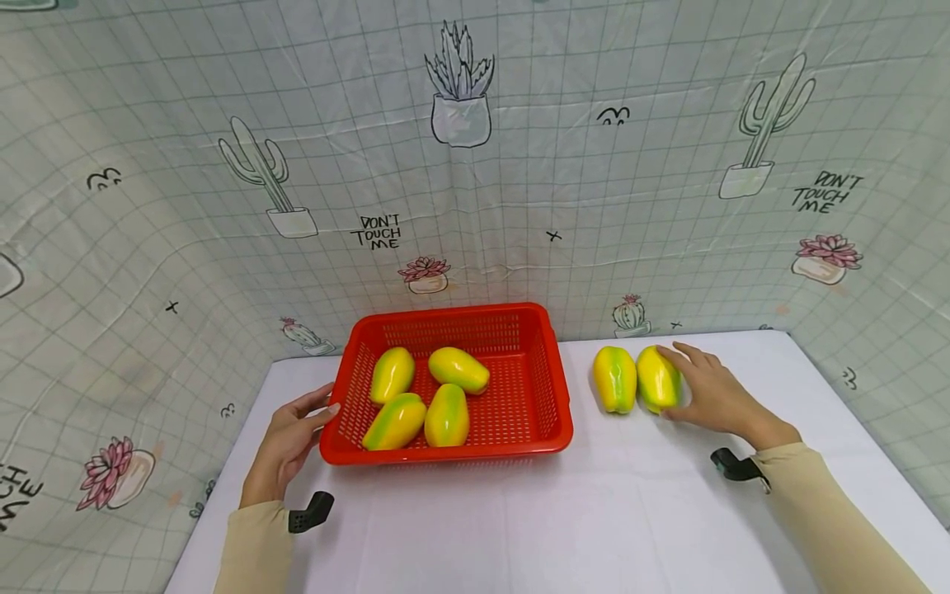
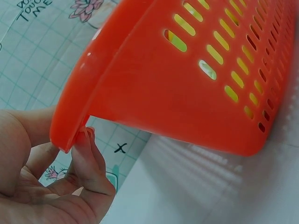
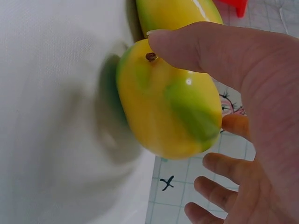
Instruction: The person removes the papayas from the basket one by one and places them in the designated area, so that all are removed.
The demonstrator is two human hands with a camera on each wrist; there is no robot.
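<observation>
right now i'm watching the right hand (image 1: pixel 714 398) settle onto a mango (image 1: pixel 657 379) out on the bench (image 1: pixel 519 528), toward its far right corner. in the right wrist view the thumb lies across the stem end and the fingers (image 3: pixel 224 168) are spread and curved under the fruit's far side, wrapping it but, as i judge it, not yet lifting; the mango looks to be resting on the white cover. a second mango (image 1: pixel 614 379) lies just beside it on the basket side, touching or nearly so, i cannot tell which.

over on the other side, the left hand (image 1: pixel 285 445) is at the near left corner of the red basket (image 1: pixel 549 388). the left wrist view shows its fingertips (image 2: pixel 84 140) tucked up under the rolled rim, thumb side hidden, so it grips the rim lightly and steadies it.

i read this as the pick step: fruit on the bench being gathered toward the basket. the next move calls for a firmer close, a clean lift clear of the neighbouring mango, and a carry over the right wall.

inside the basket i count four mangoes (image 1: pixel 426 396), all crowded in the left half, two at the back and two in front, touching each other. the right half of the slotted floor is bare.
</observation>
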